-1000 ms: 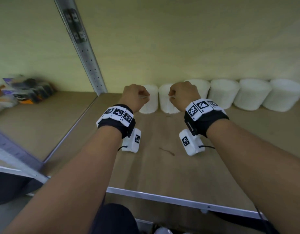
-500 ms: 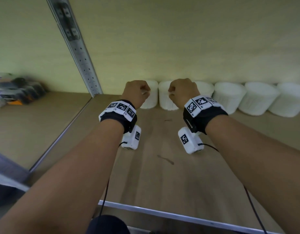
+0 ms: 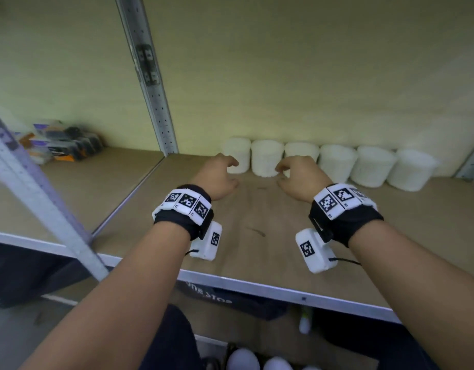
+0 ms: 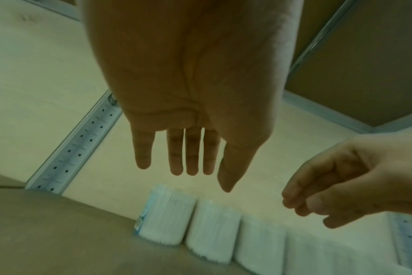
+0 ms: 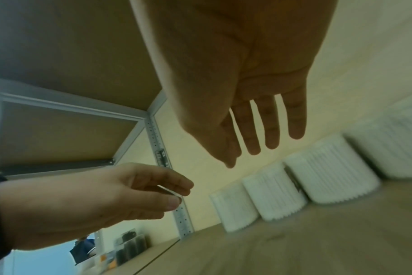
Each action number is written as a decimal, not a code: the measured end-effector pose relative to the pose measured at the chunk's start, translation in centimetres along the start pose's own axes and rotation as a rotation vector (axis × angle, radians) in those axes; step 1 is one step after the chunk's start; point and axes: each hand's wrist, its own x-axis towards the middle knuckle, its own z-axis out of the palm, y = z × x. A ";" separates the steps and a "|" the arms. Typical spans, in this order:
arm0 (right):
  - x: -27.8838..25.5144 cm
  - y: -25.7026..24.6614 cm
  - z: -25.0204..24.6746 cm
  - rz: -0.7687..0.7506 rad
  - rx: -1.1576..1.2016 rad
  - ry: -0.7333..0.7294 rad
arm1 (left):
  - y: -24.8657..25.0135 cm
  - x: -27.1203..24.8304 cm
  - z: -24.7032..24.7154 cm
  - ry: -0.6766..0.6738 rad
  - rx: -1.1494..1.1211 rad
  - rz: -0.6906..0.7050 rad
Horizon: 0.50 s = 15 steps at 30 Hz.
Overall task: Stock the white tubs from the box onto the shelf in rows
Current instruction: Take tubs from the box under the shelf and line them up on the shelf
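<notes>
six white tubs [image 3: 266, 158] stand in one row at the back of the shelf [image 3: 257, 236], against the rear wall, each touching or just beside the next; the two leftmost sit right in front of the hands. both hands hover over the shelf board with nothing in them: the left hand [image 3: 217, 177] has its grip loose, fingers nearly straight in the left wrist view, and the right hand [image 3: 297, 177] is likewise slack and empty, clear of the tubs.

judging by the ribbed, thin-looking walls, each tub is probably light and fairly stiff but could dent under a hard squeeze; the ribs should keep it from slipping. the sides taper, so a hold round the body, thumb on one side and fingers opposite, seems safest. the box itself is not clearly in view; only some white rounded tops show below the shelf edge.
</notes>
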 end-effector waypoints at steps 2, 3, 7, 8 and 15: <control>-2.7 -0.7 -0.2 0.003 -0.008 -0.007 | 1.1 -2.8 -0.2 0.012 -0.019 0.017; -4.1 -1.0 -0.2 0.009 -0.011 -0.005 | 1.7 -4.1 -0.2 0.015 -0.028 0.021; -9.0 -2.2 0.3 0.044 -0.001 0.000 | 3.0 -8.9 0.3 0.008 -0.047 0.028; -10.1 -2.4 0.4 0.059 -0.001 -0.003 | 3.1 -9.9 0.4 0.005 -0.049 0.030; -17.3 -2.5 2.4 0.139 0.039 0.005 | 3.3 -16.5 3.0 -0.011 -0.121 0.051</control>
